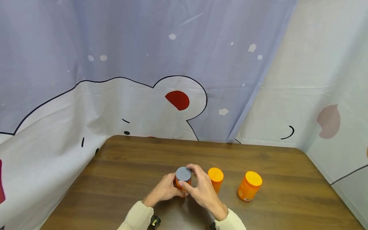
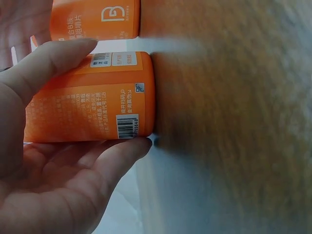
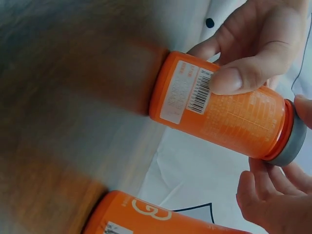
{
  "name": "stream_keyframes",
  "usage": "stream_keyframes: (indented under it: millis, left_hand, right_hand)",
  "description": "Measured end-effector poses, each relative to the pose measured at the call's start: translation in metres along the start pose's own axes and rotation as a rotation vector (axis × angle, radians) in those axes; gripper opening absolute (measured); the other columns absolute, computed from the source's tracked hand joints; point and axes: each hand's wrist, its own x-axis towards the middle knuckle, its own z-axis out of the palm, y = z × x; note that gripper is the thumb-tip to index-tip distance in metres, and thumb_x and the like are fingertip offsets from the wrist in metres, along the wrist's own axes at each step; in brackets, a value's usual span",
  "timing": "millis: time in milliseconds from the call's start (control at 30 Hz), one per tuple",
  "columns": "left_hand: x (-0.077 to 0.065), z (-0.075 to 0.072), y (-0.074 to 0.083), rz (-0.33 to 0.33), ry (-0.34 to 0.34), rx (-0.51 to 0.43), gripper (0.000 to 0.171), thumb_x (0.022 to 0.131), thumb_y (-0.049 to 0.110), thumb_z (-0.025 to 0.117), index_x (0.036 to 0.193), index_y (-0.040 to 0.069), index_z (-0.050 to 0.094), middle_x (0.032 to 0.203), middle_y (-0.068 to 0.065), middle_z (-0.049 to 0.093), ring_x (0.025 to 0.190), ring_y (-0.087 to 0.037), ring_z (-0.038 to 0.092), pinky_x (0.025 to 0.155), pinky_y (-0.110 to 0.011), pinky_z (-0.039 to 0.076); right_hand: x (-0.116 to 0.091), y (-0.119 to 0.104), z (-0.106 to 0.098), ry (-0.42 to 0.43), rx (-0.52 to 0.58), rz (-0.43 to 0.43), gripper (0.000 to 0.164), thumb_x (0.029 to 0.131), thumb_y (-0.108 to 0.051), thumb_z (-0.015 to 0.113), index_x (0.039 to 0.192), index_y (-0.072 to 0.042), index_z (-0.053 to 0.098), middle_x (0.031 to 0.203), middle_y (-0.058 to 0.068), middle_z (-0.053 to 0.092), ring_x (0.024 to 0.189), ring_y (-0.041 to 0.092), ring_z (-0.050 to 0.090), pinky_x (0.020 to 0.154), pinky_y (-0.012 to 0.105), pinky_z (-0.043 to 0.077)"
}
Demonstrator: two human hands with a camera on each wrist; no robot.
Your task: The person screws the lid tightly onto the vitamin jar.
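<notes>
An orange supplement bottle with a grey lid stands on the wooden table between both hands. My left hand grips its body, thumb on one side and fingers on the other, as the left wrist view shows near the base. My right hand holds the grey lid at its edge, thumb in front and fingers behind. To the right stands a second orange bottle with a yellow-orange lid, partly hidden by the right hand. Label print and a barcode show on the held bottle.
Another orange bottle with a yellow-orange lid stands farther right. The wooden table has rounded far corners. A printed cloth hangs behind it and along its sides.
</notes>
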Motion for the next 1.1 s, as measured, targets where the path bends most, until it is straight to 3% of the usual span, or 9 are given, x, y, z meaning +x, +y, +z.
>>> stream_keyframes:
  millis: [200, 400, 533, 633, 800, 967, 1100]
  left_hand:
    - [-0.0026, -0.0006, 0.0010, -0.010, 0.002, -0.001, 0.050, 0.066, 0.030, 0.079, 0.108, 0.013, 0.060, 0.098, 0.006, 0.063, 0.089, -0.011, 0.058, 0.080, -0.032, 0.046]
    - [-0.0026, -0.0007, 0.0007, -0.007, 0.001, 0.004, 0.049, 0.066, 0.029, 0.080, 0.108, 0.014, 0.060, 0.097, 0.007, 0.064, 0.089, -0.010, 0.059, 0.080, -0.032, 0.046]
    - [-0.0009, -0.0004, -0.0003, 0.001, 0.003, 0.016, 0.047, 0.066, 0.030, 0.080, 0.106, 0.014, 0.061, 0.095, 0.007, 0.064, 0.086, -0.009, 0.059, 0.077, -0.029, 0.047]
    - [0.0004, -0.0001, -0.0007, -0.001, 0.015, 0.023, 0.048, 0.065, 0.031, 0.080, 0.105, 0.014, 0.061, 0.094, 0.007, 0.064, 0.084, -0.009, 0.058, 0.077, -0.030, 0.046]
    - [0.0005, 0.0012, -0.0013, -0.018, 0.030, 0.040, 0.051, 0.063, 0.032, 0.081, 0.107, 0.013, 0.061, 0.095, 0.007, 0.064, 0.086, -0.009, 0.058, 0.079, -0.031, 0.046]
    - [0.0001, 0.0017, -0.0007, -0.032, 0.045, 0.047, 0.050, 0.062, 0.031, 0.081, 0.104, 0.013, 0.062, 0.092, 0.007, 0.064, 0.083, -0.010, 0.058, 0.077, -0.031, 0.045]
    - [0.0005, 0.0015, 0.0003, -0.040, 0.040, 0.045, 0.050, 0.062, 0.030, 0.081, 0.105, 0.012, 0.062, 0.093, 0.007, 0.064, 0.085, -0.011, 0.058, 0.078, -0.033, 0.045]
  right_hand:
    - [-0.0019, -0.0002, 0.0050, 0.051, -0.002, -0.010, 0.052, 0.073, -0.029, 0.077, 0.114, -0.009, 0.054, 0.108, -0.001, 0.058, 0.098, 0.012, 0.057, 0.084, 0.034, 0.048]
    - [-0.0021, 0.0001, 0.0059, 0.022, -0.026, 0.004, 0.057, 0.075, -0.041, 0.073, 0.120, -0.015, 0.050, 0.113, -0.003, 0.055, 0.102, 0.011, 0.054, 0.086, 0.035, 0.046]
    - [-0.0004, 0.0004, 0.0026, -0.037, 0.086, 0.055, 0.060, 0.077, -0.042, 0.070, 0.128, -0.024, 0.044, 0.124, -0.007, 0.052, 0.110, 0.011, 0.051, 0.089, 0.040, 0.044]
    - [0.0010, 0.0013, -0.0005, -0.062, 0.193, 0.068, 0.058, 0.080, -0.030, 0.070, 0.131, -0.028, 0.042, 0.128, -0.008, 0.051, 0.116, 0.013, 0.049, 0.090, 0.044, 0.043]
    - [0.0006, 0.0037, -0.0019, -0.081, 0.222, 0.038, 0.052, 0.084, -0.020, 0.065, 0.130, -0.022, 0.044, 0.126, -0.009, 0.052, 0.116, 0.015, 0.050, 0.090, 0.046, 0.043]
    - [0.0001, 0.0031, -0.0014, -0.076, 0.216, 0.048, 0.050, 0.084, -0.023, 0.066, 0.129, -0.013, 0.046, 0.125, -0.006, 0.054, 0.112, 0.013, 0.051, 0.089, 0.046, 0.043]
    - [-0.0001, 0.0027, -0.0007, -0.060, 0.213, 0.069, 0.050, 0.082, -0.025, 0.068, 0.126, -0.014, 0.048, 0.124, -0.001, 0.055, 0.110, 0.012, 0.052, 0.088, 0.045, 0.043]
